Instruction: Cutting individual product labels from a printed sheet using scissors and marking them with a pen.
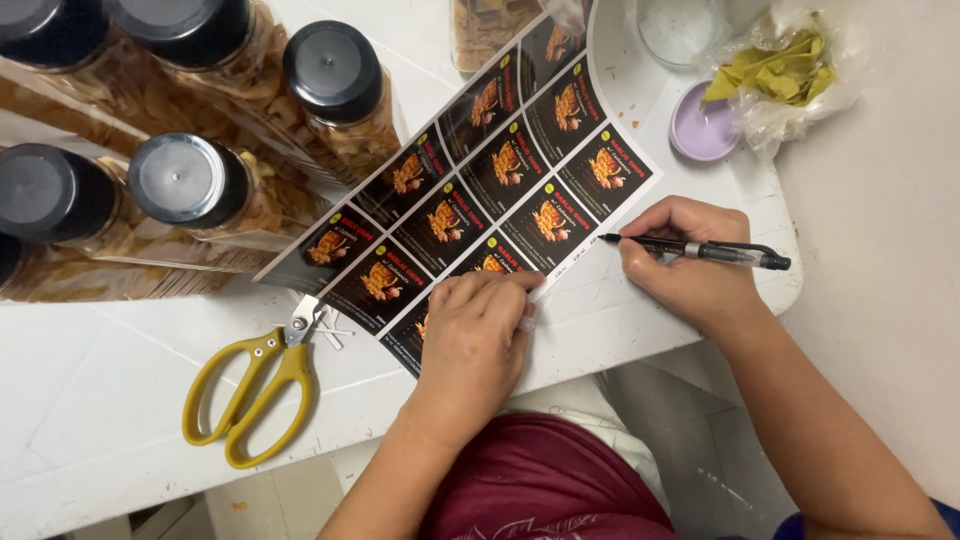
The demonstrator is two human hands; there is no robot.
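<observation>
Head cam: I'm seeing the right hand (685,262) pinching a pen (700,249), writing on the label sheet (480,190). Left hand (472,335) is pressing it flat, fingers spread, gripping nothing. Sheet's prob thin, floppy, slick; I'm judging the edge best to hold.

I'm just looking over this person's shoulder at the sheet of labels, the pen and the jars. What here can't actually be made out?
Head view only:
- Label sheet: its near corner lies under the left hand; its far end is cut off by the top edge.
- Pen: what the tip writes on the sheet's white margin is too small to tell.
- Jars: seen from above, lids hide the contents; some are cropped by the left edge.
- Scissors: the blades are partly under the sheet.
- Right hand: its fingers hide part of the pen's barrel.
</observation>
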